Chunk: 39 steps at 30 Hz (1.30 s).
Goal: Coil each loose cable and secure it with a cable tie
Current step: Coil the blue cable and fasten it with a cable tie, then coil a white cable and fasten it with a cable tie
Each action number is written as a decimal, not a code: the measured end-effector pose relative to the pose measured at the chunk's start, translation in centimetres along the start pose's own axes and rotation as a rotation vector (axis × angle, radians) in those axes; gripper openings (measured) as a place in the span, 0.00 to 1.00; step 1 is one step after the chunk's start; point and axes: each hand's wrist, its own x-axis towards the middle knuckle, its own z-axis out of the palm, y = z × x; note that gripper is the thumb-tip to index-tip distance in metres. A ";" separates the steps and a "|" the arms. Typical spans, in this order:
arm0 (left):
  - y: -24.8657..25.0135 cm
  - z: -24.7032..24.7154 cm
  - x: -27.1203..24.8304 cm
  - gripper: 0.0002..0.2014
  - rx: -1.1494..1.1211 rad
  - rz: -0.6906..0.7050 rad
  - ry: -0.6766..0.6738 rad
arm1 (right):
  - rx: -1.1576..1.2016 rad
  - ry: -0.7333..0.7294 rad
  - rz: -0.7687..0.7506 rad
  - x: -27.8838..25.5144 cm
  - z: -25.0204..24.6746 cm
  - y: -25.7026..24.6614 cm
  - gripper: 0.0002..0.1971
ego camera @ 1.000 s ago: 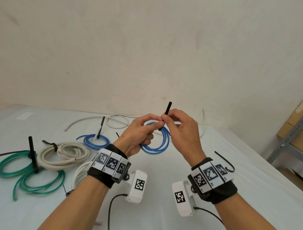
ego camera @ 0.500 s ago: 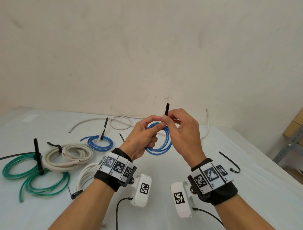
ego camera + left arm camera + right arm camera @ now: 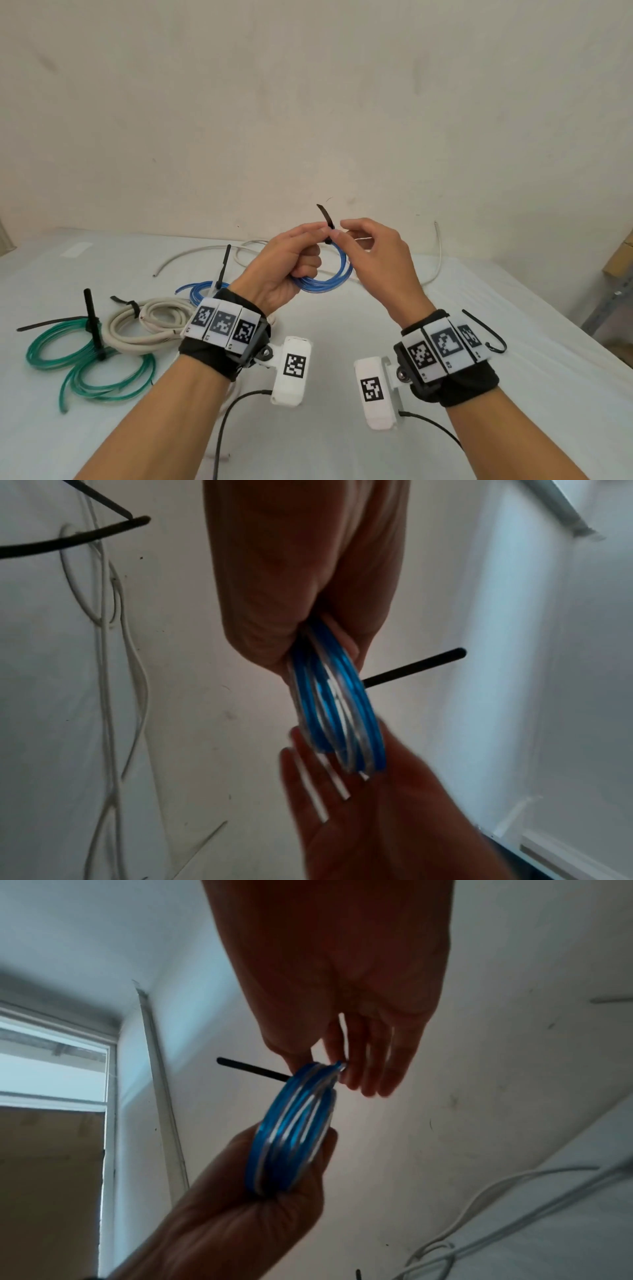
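Both hands at blue coil [image 3: 330, 279]: left hand [image 3: 286, 265] grips it, right hand [image 3: 378, 255] spread beside

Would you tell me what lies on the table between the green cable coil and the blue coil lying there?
In the head view, a tied beige cable coil lies between the green coil and the blue coil.

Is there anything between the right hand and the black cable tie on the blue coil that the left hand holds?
Nothing visible. The right hand is open beside the cable tie, which stands up from the blue coil gripped by the left hand.
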 end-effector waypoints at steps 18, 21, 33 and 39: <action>1.9 -1.4 -3.8 0.04 0.517 -0.243 0.197 | -0.109 -0.366 0.289 -3.1 1.0 -0.1 0.12; 2.7 -2.9 -4.6 0.08 0.872 -0.260 0.196 | -0.102 -0.464 0.401 -3.4 1.1 1.4 0.12; 3.3 -3.8 -6.0 0.08 0.842 0.000 0.288 | -0.448 -0.677 0.390 -4.9 6.2 2.6 0.13; 3.2 -2.8 -5.9 0.09 0.817 0.104 0.257 | -0.363 -0.707 0.396 -5.3 6.6 2.6 0.11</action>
